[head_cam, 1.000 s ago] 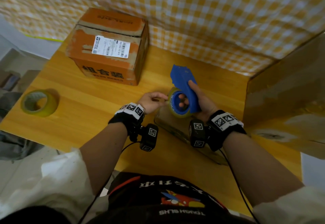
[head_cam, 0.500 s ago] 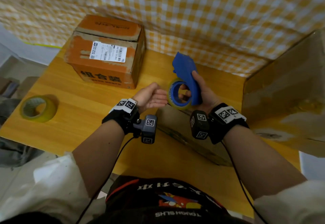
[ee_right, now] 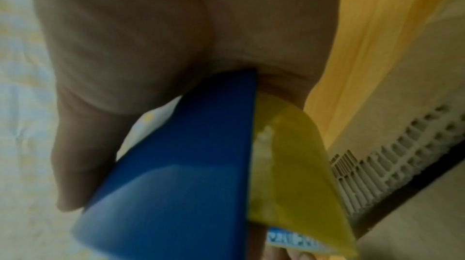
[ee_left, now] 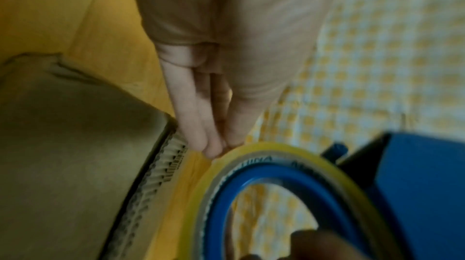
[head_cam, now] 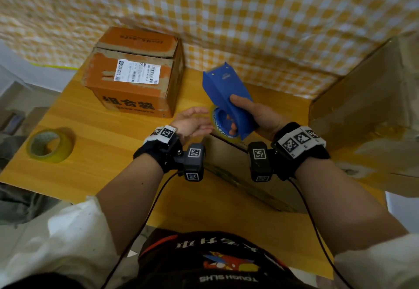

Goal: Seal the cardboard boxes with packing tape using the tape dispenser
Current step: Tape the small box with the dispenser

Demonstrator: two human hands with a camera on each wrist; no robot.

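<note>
My right hand (head_cam: 247, 114) grips the blue tape dispenser (head_cam: 226, 89), thumb on its top and fingers through the core of the yellowish tape roll (head_cam: 215, 127). The dispenser is held above the table with its nose pointing up and away. My left hand (head_cam: 195, 123) is flat, palm up, fingers straight. In the left wrist view its fingertips (ee_left: 214, 147) touch the roll's rim (ee_left: 254, 153). A flat brown cardboard box (head_cam: 238, 175) lies under both wrists. An orange box (head_cam: 133, 84) with a white label stands at the back left, flaps closed.
A spare roll of yellow tape (head_cam: 48, 144) lies near the wooden table's left edge (head_cam: 27, 159). A large brown box (head_cam: 367, 107) stands at the right. A yellow checked cloth (head_cam: 249, 16) hangs behind the table.
My right hand has lifted the dispenser up and away from the flat box. My left hand has uncurled and turned palm up, fingers now reaching the roll.
</note>
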